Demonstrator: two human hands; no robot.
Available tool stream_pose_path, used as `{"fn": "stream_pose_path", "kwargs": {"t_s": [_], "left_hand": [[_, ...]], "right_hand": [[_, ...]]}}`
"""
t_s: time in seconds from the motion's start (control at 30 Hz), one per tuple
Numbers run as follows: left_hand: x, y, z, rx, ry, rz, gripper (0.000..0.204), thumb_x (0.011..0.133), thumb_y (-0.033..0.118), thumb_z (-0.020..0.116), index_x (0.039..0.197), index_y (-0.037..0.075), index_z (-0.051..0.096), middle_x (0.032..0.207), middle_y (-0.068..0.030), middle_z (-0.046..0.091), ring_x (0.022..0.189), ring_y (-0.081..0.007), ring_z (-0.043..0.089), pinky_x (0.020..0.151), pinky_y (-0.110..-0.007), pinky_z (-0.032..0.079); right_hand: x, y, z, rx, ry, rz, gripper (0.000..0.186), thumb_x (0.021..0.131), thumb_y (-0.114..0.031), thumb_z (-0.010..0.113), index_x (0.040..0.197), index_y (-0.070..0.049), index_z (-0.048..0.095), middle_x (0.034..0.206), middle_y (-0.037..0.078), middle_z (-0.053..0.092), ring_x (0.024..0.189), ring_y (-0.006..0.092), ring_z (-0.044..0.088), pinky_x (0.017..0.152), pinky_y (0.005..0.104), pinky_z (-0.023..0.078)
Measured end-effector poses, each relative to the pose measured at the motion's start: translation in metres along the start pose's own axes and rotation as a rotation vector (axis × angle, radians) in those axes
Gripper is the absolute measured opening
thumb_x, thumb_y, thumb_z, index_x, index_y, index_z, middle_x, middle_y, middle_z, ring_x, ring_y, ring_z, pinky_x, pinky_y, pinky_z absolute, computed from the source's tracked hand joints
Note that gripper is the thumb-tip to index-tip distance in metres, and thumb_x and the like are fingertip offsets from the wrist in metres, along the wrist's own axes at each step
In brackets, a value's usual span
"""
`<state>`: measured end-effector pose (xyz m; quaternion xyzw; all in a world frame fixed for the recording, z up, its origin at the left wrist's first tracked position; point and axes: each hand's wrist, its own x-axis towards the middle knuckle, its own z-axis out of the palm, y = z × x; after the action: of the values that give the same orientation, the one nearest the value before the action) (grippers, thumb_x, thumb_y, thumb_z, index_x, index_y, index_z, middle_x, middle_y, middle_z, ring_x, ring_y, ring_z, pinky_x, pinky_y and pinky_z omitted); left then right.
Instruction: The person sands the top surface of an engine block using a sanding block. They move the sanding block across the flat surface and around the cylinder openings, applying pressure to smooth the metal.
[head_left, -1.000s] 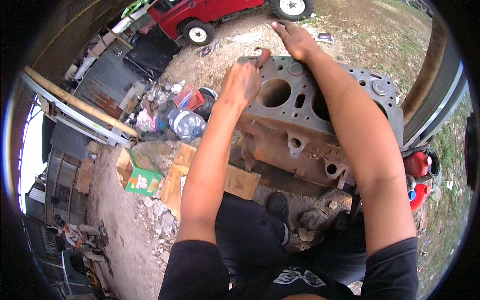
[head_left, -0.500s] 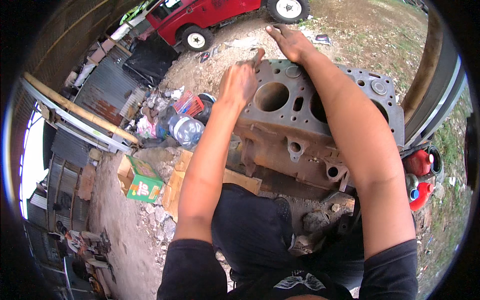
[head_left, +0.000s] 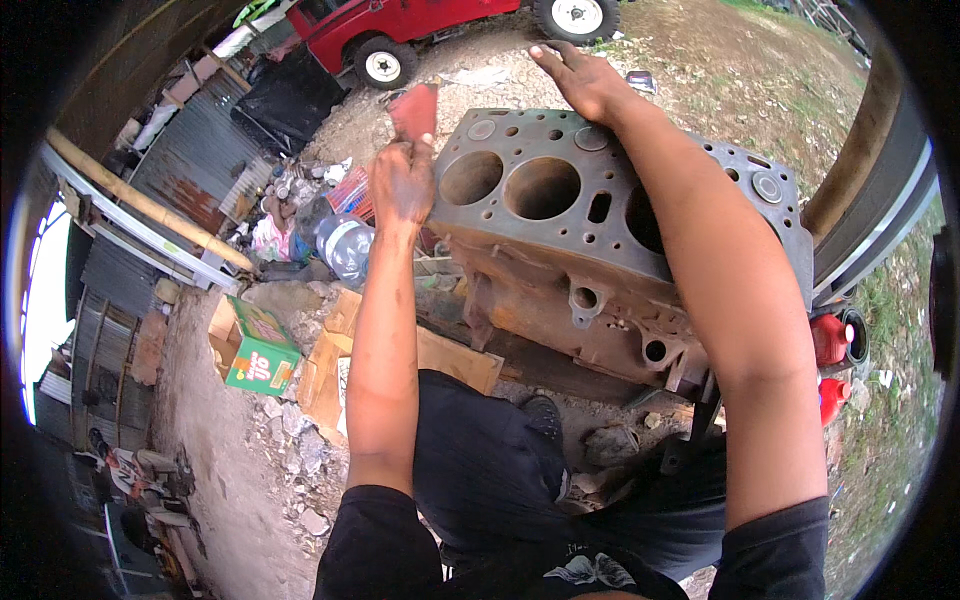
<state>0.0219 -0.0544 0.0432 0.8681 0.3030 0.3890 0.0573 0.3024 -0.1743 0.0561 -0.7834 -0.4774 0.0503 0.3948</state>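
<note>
An engine block (head_left: 565,255) stands before me, its flat grey top deck pierced by wide round cylinder bores and small holes; its side is rust brown. My left hand (head_left: 402,180) is closed around the lower end of a flat reddish sheet (head_left: 413,110), perhaps sandpaper, just past the block's left end. On the far edge of the deck leans my right hand (head_left: 585,85), fingers stretched out beyond the edge, with nothing seen in it. My right forearm crosses over the deck and hides part of one bore.
Beyond the block a red vehicle (head_left: 400,25) is parked on gravel. To the left lie a clear plastic bottle (head_left: 343,248), a green carton (head_left: 262,350) and flattened cardboard (head_left: 440,360). Red containers (head_left: 828,340) stand at the right, beside a post (head_left: 850,160).
My left hand has moved left off the deck with the reddish sheet, which now shows more fully. The left-hand bore has come into view. My right hand stays at the far edge.
</note>
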Motion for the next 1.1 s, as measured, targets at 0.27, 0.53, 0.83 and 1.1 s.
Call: {"fn": "stream_pose_path", "kwargs": {"t_s": [0.27, 0.53, 0.83, 1.1], "left_hand": [[0.012, 0.042, 0.009, 0.248, -0.217, 0.132, 0.038, 0.105, 0.025, 0.061, 0.092, -0.005, 0.08, 0.094, -0.0328, 0.076, 0.092, -0.0493, 0.076, 0.088, -0.056, 0.06], [0.004, 0.046, 0.014, 0.205, -0.196, 0.204, 0.023, 0.093, 0.004, 0.061, 0.094, -0.006, 0.082, 0.087, -0.0351, 0.075, 0.086, -0.0475, 0.079, 0.083, -0.051, 0.065], [0.001, 0.054, 0.018, 0.213, -0.173, 0.246, 0.049, 0.091, 0.003, 0.061, 0.138, 0.005, 0.074, 0.091, -0.0302, 0.076, 0.087, -0.0465, 0.079, 0.082, -0.051, 0.065], [0.002, 0.057, 0.017, 0.222, -0.227, 0.2, 0.024, 0.088, 0.002, 0.061, 0.093, -0.003, 0.084, 0.09, -0.0391, 0.072, 0.091, -0.0503, 0.078, 0.086, -0.053, 0.065]], "right_hand": [[-0.004, -0.002, -0.006, -0.052, -0.006, -0.007, 0.102, 0.105, -0.083, 0.036, 0.17, -0.004, 0.038, 0.16, 0.033, 0.053, 0.152, 0.0475, 0.048, 0.128, 0.0523, 0.037], [-0.009, -0.01, -0.005, -0.114, 0.031, -0.05, 0.1, 0.105, -0.082, 0.036, 0.169, -0.005, 0.039, 0.157, 0.033, 0.057, 0.151, 0.0473, 0.05, 0.126, 0.0532, 0.04], [-0.006, 0.005, 0.001, -0.101, 0.138, -0.091, 0.089, 0.107, -0.078, 0.041, 0.165, -0.011, 0.046, 0.144, 0.035, 0.065, 0.14, 0.0533, 0.057, 0.119, 0.0562, 0.045], [-0.005, 0.004, 0.005, -0.148, 0.049, -0.06, 0.096, 0.106, -0.08, 0.037, 0.167, -0.005, 0.042, 0.157, 0.031, 0.057, 0.149, 0.0464, 0.053, 0.125, 0.0537, 0.041]]}}
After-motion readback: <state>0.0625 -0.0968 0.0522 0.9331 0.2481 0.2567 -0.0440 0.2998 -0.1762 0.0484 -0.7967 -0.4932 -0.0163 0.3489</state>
